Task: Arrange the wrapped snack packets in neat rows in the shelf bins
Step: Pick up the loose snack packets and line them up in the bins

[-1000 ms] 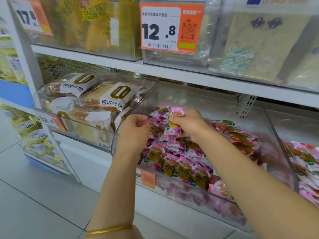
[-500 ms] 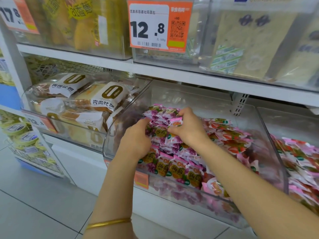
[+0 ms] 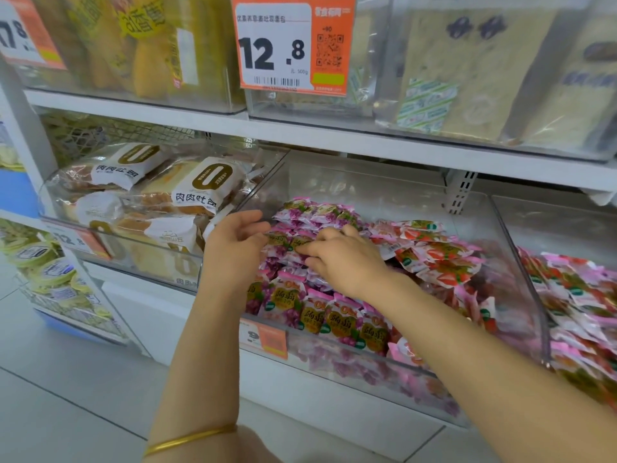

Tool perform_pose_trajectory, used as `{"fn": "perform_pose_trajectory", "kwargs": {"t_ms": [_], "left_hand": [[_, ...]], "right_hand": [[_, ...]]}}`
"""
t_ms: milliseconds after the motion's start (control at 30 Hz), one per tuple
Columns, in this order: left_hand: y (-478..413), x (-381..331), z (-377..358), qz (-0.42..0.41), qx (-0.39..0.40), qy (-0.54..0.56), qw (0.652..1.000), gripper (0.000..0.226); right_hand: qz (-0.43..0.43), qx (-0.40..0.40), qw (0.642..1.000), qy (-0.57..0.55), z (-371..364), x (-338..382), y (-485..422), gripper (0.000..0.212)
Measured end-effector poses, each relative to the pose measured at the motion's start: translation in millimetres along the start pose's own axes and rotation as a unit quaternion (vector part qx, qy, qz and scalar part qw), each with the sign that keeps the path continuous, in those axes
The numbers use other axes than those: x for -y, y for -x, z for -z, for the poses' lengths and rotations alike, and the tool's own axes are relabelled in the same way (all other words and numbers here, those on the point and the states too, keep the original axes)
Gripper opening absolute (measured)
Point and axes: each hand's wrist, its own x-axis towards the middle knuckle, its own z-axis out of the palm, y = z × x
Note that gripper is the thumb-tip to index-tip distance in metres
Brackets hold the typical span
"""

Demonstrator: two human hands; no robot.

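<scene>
A clear plastic bin (image 3: pixel 521 262) on the middle shelf holds small wrapped snack packets. Purple grape packets (image 3: pixel 337 320) stand in a row along its front and lie stacked at the back left (image 3: pixel 314 212). Red strawberry packets (image 3: pixel 440 259) fill its right half. My left hand (image 3: pixel 233 248) is inside the bin's left side, fingers spread, fingertips touching a grape packet (image 3: pixel 278 238). My right hand (image 3: pixel 344 259) lies palm down on the grape packets beside it, fingers pressing on them. Neither hand lifts a packet clear.
Left of it, another clear bin (image 3: pixel 100 235) holds wrapped bread loaves. A bin at the right (image 3: pixel 581 295) holds more strawberry packets. The shelf above (image 3: pixel 367 142) hangs low over the bins with an orange 12.8 price tag (image 3: pixel 293 45). White floor tiles lie below.
Both hands held a bunch of grape packets above the pile, then lowered them onto it. Now the hands are flatter and more spread over the packets.
</scene>
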Motion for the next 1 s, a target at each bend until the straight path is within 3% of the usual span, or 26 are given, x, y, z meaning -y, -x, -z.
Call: {"fn": "perform_pose_trajectory", "kwargs": {"t_ms": [100,267,400,467,667,900,1000], "left_hand": [[2.2,-0.6,3.4,0.01,0.0,0.028,1.0,0.034],[4.8,-3.2,6.4,0.02,0.001,0.072,0.997,0.032],[8.9,-6.6,7.3,0.024,-0.002,0.1,0.995,0.031],[10.4,-7.5,7.0,0.022,0.003,0.101,0.995,0.03],[11.3,-9.4,4.8,0.019,0.008,0.098,0.995,0.032],[18.2,-13.8,-7.5,0.018,0.025,0.115,0.993,0.023],[21.1,-16.8,-18.8,0.012,0.038,0.114,0.993,0.023]], "right_hand": [[0.004,0.009,1.0,-0.017,1.5,-0.3,2.5,0.038],[0.027,-0.102,0.989,-0.1,10.5,7.1,14.6,0.032],[0.099,0.047,0.984,-0.142,6.2,26.8,18.8,0.041],[0.092,0.068,0.984,-0.134,0.5,31.2,16.2,0.047],[0.054,0.028,0.986,-0.155,-12.0,42.4,10.9,0.042],[0.076,0.017,0.973,-0.218,-3.5,32.0,25.5,0.038],[0.038,-0.016,0.97,-0.241,18.3,10.4,43.4,0.032]]}}
